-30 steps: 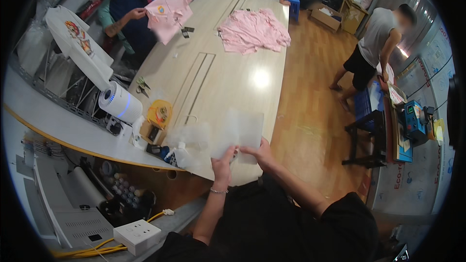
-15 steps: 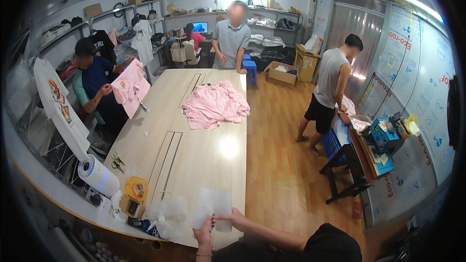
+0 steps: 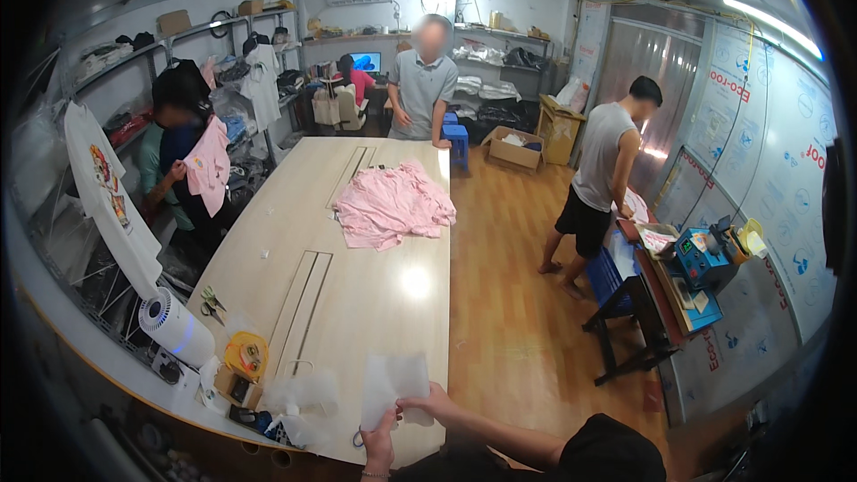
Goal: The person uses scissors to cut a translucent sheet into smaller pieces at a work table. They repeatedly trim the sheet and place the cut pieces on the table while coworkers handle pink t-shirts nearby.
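Note:
Low in the middle, my left hand (image 3: 382, 433) and my right hand (image 3: 428, 403) pinch a translucent whitish sheet (image 3: 395, 381) over the near end of the pale table (image 3: 375, 286). A small blue loop shows beside my left hand, too small to name. Left of the sheet lie crumpled clear plastic (image 3: 303, 388) and a yellow tray (image 3: 245, 355) with small items, with scissors (image 3: 212, 303) farther back. A heap of pink fabric (image 3: 393, 201) covers part of the far half.
A person (image 3: 178, 170) at left holds a pink shirt. Others are at the far end (image 3: 420, 98), seated behind (image 3: 361, 80), and standing right (image 3: 603, 178) beside a blue machine (image 3: 701, 259). A cylindrical white appliance (image 3: 178, 326) stands left; a cardboard box (image 3: 513, 147) sits on the floor.
The view has tilted upward, bringing the room's back into sight. The person at left has lowered the pink shirt and drawn it back toward the shelves. My hands still grip the sheet.

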Demonstrator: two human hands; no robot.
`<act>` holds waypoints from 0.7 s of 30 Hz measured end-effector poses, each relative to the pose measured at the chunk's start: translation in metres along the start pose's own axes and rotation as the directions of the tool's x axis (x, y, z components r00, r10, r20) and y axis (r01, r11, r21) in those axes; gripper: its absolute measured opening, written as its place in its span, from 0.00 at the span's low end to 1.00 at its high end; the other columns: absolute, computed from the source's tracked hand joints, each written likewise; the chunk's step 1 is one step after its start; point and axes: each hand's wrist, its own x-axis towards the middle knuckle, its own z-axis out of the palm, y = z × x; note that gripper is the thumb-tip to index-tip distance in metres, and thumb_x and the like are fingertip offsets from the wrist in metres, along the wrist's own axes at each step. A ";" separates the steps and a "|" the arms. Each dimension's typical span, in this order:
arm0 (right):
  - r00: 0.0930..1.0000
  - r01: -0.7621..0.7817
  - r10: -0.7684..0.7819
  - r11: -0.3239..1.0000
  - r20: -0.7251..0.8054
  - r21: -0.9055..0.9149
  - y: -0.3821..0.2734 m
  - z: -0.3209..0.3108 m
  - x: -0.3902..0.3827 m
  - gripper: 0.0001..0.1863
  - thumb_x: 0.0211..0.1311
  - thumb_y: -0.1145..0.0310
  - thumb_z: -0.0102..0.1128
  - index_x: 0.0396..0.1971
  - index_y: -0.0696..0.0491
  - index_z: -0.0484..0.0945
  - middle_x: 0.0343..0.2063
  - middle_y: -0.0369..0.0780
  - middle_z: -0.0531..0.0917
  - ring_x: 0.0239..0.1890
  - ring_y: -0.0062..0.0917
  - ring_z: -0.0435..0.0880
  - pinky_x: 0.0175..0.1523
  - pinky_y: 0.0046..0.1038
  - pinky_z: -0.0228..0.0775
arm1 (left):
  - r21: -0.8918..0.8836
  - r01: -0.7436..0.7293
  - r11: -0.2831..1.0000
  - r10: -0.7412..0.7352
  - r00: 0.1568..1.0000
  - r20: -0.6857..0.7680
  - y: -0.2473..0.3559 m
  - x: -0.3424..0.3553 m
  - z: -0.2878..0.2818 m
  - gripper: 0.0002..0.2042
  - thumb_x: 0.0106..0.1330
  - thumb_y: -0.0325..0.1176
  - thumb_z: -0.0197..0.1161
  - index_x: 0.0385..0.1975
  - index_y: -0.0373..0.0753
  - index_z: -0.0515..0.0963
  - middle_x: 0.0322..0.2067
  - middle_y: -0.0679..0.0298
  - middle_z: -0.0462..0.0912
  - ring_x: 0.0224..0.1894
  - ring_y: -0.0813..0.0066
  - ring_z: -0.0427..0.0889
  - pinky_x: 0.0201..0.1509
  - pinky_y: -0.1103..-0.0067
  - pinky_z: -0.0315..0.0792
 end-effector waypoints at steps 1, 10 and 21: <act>1.000 0.028 -0.027 0.997 0.011 -0.074 0.001 0.002 0.005 0.24 0.62 0.68 0.79 0.55 0.61 0.83 0.46 0.43 0.90 0.47 0.29 0.90 0.55 0.34 0.83 | 0.000 -0.027 1.000 0.027 1.000 0.012 0.000 0.002 -0.006 0.14 0.74 0.23 0.68 0.57 0.31 0.83 0.46 0.59 0.90 0.45 0.68 0.90 0.49 0.70 0.85; 0.981 0.194 -0.180 0.928 0.074 -0.318 -0.004 0.020 0.024 0.26 0.63 0.65 0.78 0.59 0.57 0.84 0.50 0.41 0.90 0.50 0.26 0.89 0.55 0.32 0.83 | 0.200 -0.110 0.974 0.096 0.992 0.079 -0.014 0.006 -0.033 0.20 0.73 0.30 0.68 0.62 0.33 0.79 0.50 0.60 0.86 0.48 0.68 0.87 0.48 0.72 0.83; 0.976 0.158 -0.087 0.916 0.200 -0.370 -0.016 -0.021 0.021 0.26 0.63 0.61 0.77 0.58 0.56 0.85 0.45 0.40 0.90 0.46 0.24 0.88 0.51 0.30 0.81 | 0.154 0.202 0.967 -0.245 0.901 0.359 -0.006 0.026 -0.077 0.23 0.76 0.32 0.67 0.69 0.34 0.76 0.59 0.59 0.82 0.57 0.70 0.82 0.54 0.73 0.80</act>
